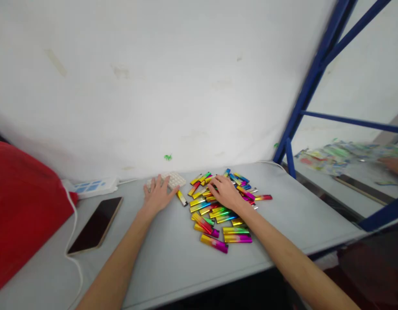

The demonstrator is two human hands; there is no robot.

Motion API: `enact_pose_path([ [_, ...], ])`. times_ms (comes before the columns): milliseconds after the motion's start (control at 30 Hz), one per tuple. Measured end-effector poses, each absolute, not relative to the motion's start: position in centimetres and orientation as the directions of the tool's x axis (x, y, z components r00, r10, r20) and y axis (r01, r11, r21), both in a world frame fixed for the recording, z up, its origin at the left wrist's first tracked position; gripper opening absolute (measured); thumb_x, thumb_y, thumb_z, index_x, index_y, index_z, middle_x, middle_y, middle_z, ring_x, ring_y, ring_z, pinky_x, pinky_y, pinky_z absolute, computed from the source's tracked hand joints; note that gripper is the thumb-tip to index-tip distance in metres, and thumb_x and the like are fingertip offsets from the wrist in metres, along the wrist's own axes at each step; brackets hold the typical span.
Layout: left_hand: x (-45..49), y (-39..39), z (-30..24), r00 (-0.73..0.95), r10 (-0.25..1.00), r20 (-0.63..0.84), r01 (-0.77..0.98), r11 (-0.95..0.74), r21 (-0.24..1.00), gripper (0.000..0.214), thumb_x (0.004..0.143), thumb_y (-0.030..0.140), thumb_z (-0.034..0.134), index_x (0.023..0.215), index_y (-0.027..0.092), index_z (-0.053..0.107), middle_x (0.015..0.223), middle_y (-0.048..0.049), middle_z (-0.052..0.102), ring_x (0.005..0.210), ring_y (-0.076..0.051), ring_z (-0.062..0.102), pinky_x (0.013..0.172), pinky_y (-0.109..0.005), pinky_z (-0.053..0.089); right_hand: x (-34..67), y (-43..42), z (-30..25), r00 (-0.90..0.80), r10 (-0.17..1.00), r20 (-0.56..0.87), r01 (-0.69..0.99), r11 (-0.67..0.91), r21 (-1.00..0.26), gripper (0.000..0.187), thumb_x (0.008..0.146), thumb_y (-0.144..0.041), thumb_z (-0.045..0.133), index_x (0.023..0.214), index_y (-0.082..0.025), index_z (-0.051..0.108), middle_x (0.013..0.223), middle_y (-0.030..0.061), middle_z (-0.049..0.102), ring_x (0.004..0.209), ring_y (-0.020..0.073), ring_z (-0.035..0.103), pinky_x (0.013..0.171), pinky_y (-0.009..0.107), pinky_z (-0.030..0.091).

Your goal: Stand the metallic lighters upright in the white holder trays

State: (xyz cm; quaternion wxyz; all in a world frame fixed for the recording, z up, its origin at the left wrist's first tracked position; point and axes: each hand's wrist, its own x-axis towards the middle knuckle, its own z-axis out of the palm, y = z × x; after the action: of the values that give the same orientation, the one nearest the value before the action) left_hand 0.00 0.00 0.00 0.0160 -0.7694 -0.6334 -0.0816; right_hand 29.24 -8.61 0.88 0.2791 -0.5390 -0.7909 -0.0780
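Note:
My left hand [157,196] lies with its fingers spread over a white gridded tray [177,179] near the wall. Beside its thumb is a single yellow and silver lighter [181,198] with a dark end. My right hand [225,192] rests on top of a loose pile of shiny, colour-graded lighters [218,212], its fingers apart and slightly bent. Some lighters under the palm are hidden. At the front of the pile lies a yellow and magenta lighter [214,243].
A dark phone [97,224] lies at left, beside a white cable [75,219], a power strip [95,187] and a red bag [24,215]. A blue metal frame [302,101] stands at right. Beyond it, another person's blurred hand [393,165] is near colourful plastic packaging [344,157].

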Motion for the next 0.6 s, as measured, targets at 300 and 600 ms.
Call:
enact_pose_path([
  [300, -2.1, -2.4, 0.3, 0.188, 0.969, 0.159, 0.981, -0.192, 0.012, 0.078, 0.11, 0.058, 0.033, 0.176, 0.022, 0.013, 0.178, -0.022, 0.026, 0.163, -0.046, 0.029, 0.121, -0.072, 0.035, 30.7, -8.3, 1.0, -0.206, 0.836, 0.508, 0.903, 0.363, -0.231, 0.025, 0.113, -0.029, 0.05, 0.112, -0.018, 0.072, 0.113, 0.0132, 0.075, 0.111, 0.0293, 0.067, 0.103, 0.044, 0.05],
  [600, -4.7, -9.1, -0.2, 0.269, 0.938, 0.218, 0.95, -0.221, -0.221, 0.062, 0.111, 0.035, 0.031, 0.171, 0.021, 0.036, 0.166, -0.0219, 0.048, 0.155, -0.041, 0.041, 0.113, -0.06, 0.047, 33.7, -7.4, 1.5, -0.086, 0.862, 0.5, 0.935, 0.243, -0.258, 0.028, 0.114, -0.034, 0.048, 0.109, -0.021, 0.072, 0.113, 0.0124, 0.075, 0.113, 0.0287, 0.067, 0.104, 0.042, 0.049],
])
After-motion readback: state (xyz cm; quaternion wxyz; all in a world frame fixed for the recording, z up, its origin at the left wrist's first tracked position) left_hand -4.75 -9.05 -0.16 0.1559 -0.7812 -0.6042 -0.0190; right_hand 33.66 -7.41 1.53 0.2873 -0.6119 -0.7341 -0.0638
